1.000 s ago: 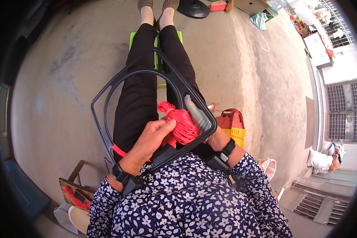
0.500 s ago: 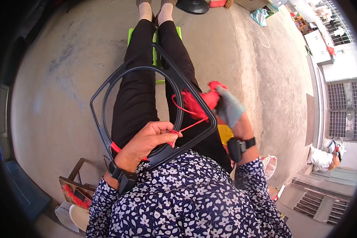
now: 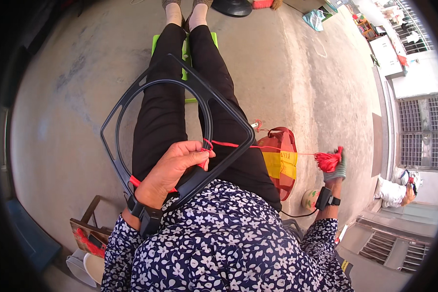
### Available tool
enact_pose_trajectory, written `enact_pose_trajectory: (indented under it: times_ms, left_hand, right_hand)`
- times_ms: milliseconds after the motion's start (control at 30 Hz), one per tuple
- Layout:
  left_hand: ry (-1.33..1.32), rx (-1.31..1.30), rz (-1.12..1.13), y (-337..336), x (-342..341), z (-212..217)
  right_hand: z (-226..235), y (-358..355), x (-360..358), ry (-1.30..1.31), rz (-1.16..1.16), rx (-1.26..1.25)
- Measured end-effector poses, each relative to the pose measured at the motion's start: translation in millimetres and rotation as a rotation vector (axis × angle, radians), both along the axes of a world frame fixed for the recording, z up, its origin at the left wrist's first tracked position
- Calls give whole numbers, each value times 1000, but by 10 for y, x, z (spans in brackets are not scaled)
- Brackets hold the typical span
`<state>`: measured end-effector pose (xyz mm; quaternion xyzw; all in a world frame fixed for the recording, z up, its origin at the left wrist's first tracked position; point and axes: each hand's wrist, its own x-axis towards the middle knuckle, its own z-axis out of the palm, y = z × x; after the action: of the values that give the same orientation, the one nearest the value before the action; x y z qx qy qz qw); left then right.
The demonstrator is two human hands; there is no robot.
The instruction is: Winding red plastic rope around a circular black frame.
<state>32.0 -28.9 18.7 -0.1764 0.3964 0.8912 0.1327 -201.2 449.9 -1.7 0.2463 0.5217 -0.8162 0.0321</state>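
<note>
A black plastic frame, roughly square with a round ring inside, rests across my lap. My left hand pinches the ring on its near right side, where several turns of red cord are wound, the thumb pressing on them. From there the cord runs taut to the right, past the frame's outer edge. Far out to the right, my right hand, in a grey striped glove, is closed around a bundle of red cord. Red wrapping also covers part of the frame's lower left side.
Right of my legs stands a red bag with a yellow panel, a patterned tub nearer me. My feet are up on a green stool. At lower left are a wooden stool holding red cord, and a pale bowl.
My right hand has swung out to the right with the bundle, drawing the cord straight. The red bag has come into fuller view. My left hand keeps its grip on the ring.
</note>
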Motion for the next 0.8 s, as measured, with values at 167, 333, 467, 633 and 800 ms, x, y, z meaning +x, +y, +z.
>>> enact_pose_trajectory:
  times_ms: [167,333,467,633,800]
  left_hand:
    - [-22,-11,-3,2,-6,31]
    - [11,84,-22,21,25,-16]
    - [20,86,-35,21,16,1]
    - [-95,110,7,-13,37,-33]
    - [-121,95,48,29,-8,-70]
  right_hand:
    - [537,-1965,397,-119,747,248]
    - [477,-3106,733,-165,1399,175]
    - [322,-3073,716,337,1755,790]
    - [460,-2757,873,-160,1465,266]
    - [621,-2670,996,-320,1411,259]
